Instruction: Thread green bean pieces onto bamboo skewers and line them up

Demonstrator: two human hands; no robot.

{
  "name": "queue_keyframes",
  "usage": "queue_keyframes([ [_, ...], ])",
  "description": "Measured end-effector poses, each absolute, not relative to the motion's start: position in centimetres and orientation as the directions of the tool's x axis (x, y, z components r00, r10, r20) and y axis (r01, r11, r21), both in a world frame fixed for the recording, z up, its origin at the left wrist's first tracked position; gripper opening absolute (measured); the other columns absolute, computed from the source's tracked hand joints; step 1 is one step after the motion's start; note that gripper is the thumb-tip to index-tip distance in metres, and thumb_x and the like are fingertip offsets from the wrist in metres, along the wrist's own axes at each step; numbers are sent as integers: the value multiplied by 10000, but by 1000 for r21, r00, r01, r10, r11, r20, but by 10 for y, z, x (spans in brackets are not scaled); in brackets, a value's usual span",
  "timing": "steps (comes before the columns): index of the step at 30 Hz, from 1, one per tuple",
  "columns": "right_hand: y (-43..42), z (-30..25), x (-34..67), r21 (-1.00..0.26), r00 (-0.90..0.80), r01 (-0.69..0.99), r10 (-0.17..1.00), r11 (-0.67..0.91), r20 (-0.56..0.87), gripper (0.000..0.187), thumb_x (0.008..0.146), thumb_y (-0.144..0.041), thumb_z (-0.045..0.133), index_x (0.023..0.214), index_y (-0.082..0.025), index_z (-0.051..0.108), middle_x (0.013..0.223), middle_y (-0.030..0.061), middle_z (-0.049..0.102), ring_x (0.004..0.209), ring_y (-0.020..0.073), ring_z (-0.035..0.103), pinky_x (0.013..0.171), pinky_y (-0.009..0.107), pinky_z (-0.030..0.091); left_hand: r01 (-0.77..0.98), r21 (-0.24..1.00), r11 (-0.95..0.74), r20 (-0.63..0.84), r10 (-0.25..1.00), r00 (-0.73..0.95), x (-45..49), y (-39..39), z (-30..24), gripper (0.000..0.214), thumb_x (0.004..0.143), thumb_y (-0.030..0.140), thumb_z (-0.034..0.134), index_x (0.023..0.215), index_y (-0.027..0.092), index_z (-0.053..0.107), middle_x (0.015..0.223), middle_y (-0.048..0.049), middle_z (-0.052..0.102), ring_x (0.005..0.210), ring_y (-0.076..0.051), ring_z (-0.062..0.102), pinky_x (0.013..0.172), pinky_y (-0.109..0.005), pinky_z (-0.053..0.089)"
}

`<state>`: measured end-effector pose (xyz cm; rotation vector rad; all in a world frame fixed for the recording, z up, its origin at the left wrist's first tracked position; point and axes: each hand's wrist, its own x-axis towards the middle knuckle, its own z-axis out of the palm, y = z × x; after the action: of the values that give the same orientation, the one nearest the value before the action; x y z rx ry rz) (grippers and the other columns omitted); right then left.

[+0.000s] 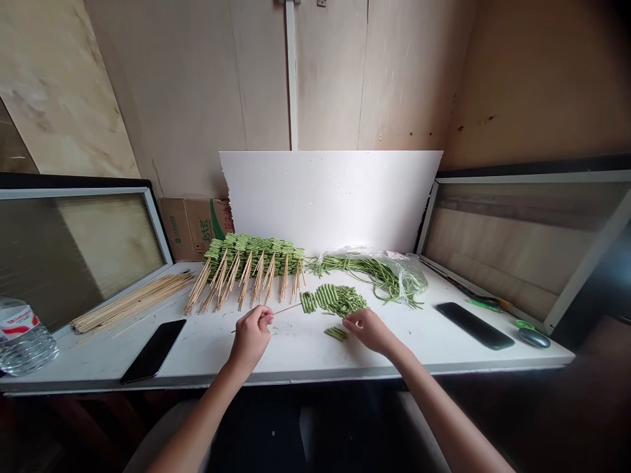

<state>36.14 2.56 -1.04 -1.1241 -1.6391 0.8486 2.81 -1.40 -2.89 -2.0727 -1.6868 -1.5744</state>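
My left hand point(252, 334) is pinched shut on a thin bamboo skewer point(286, 309) that carries a few green bean pieces point(309, 301) at its far end. My right hand point(369, 328) rests palm down on the white table point(296, 358), fingers curled over loose cut bean pieces point(336, 333). Just beyond both hands lies a heap of cut green bean pieces point(340, 299). Behind that is a stack of finished bean skewers point(251, 263) with their sticks fanned toward me.
A bundle of bare skewers point(133, 301) lies at left, near a black phone point(154, 351) and a water bottle point(22, 335). A plastic bag of long beans point(379, 270), a second phone point(474, 325) and green-handled scissors point(486, 303) lie at right. A white foam board point(330, 197) stands behind.
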Motion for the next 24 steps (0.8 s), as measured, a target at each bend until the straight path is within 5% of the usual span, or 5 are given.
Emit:
queue_keyframes([
  [5,24,-23,352,-810,-203,439,922,388,331,163,635,-389,859,554,-281,769,626,59,736,626,232,599,636,351,464,744,528,-408,695,711,-104,29,-15,-27,206,896,140,484,857,219,670,730,-24,725,689,-199,697,653,-265,503],
  [13,26,-27,345,-835,-99,446,946,321,310,68,616,-311,854,648,-282,802,663,63,744,636,242,608,618,361,449,724,552,-413,675,731,-97,32,-17,-25,211,894,134,461,851,220,649,745,-25,726,711,-196,709,656,-259,503],
  [18,25,-9,351,-933,-43,248,965,261,258,272,696,-481,871,834,-249,837,855,84,806,796,275,699,751,400,534,726,553,-408,685,719,-117,30,-15,-26,190,902,157,482,849,219,654,730,-19,713,687,-192,686,657,-262,489],
  [24,25,4,354,-949,-119,-314,992,8,47,370,712,-509,900,941,-234,807,1089,73,803,1092,259,715,912,338,576,715,565,-412,672,733,-109,31,-16,-28,185,922,184,484,870,213,659,733,-14,709,683,-183,676,663,-255,490],
])
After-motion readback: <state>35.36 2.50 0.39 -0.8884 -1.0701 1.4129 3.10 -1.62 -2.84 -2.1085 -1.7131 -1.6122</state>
